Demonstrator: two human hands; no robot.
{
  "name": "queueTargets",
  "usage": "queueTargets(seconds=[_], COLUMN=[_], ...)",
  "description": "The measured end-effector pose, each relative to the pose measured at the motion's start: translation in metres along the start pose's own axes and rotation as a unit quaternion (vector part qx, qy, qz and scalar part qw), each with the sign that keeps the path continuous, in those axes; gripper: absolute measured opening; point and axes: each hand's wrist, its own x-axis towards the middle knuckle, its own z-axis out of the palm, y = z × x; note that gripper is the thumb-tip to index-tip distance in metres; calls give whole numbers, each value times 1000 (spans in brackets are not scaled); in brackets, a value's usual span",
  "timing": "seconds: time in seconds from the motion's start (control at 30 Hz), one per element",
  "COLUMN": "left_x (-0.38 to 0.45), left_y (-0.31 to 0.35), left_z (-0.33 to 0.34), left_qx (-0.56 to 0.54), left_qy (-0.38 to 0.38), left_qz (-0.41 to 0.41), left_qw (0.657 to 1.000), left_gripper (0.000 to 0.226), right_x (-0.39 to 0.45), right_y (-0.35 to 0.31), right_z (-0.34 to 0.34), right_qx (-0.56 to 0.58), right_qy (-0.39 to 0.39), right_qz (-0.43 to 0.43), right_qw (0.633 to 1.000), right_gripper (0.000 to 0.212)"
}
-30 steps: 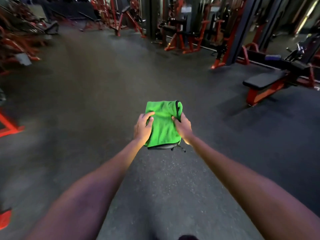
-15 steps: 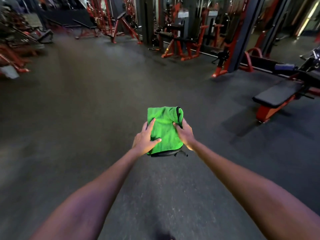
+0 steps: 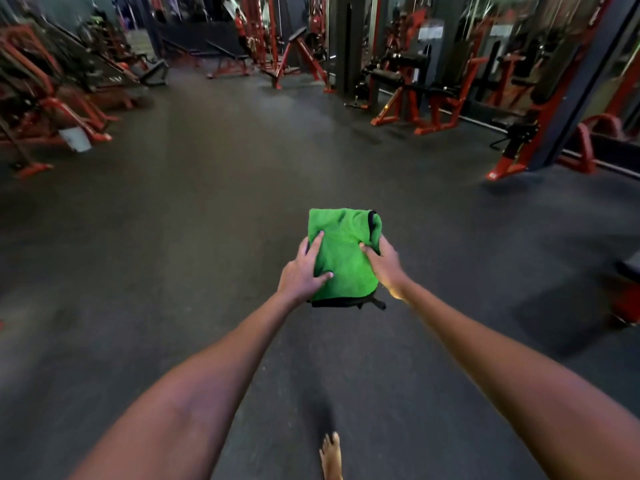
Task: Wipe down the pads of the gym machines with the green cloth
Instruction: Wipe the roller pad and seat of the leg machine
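Holding the folded green cloth (image 3: 341, 254) out in front at arm's length, the person has both hands on it above the dark gym floor (image 3: 207, 220); the left hand (image 3: 303, 271) lies along its left edge, its fingers (image 3: 313, 245) spread nearly straight over the top and the thumb pressed flat on the fabric; the right hand (image 3: 384, 259) grips the right edge, fingers curled round it with the thumb on top; a black hem shows along the cloth's near side and far right corner; a bare foot (image 3: 331, 455) is on the floor below; red-framed machines (image 3: 415, 98) stand well apart along both sides.
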Motion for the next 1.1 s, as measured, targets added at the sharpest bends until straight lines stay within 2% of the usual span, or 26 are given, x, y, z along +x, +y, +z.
queueTargets(seconds=[0.13,0.27,0.5,0.67,0.8,0.97,1.1], left_x=[116,237,417,555,665,792,872], left_y=[4,24,31,30,25,-4,-42], left_z=[1,6,50,72,64,60,68], left_qx=[-7,7,34,30,53,71,77], left_qy=[-13,-11,-29,-17,-11,7,0], left_qz=[18,33,70,62,45,3,-18], left_qw=[1000,999,997,997,998,997,997], left_gripper=[90,87,88,88,89,90,90], right_x=[102,212,379,525,645,793,891], right_y=[-7,-7,32,48,43,52,74], right_z=[-22,-49,-93,-113,-120,-98,-73], right_qx=[-15,-35,-21,-31,-32,-34,-42], right_qy=[5,66,96,91,63,54,15], right_qz=[6,2,18,1,-3,7,0], right_qw=[1000,997,995,995,997,998,999], right_gripper=[39,38,36,37,36,36,37])
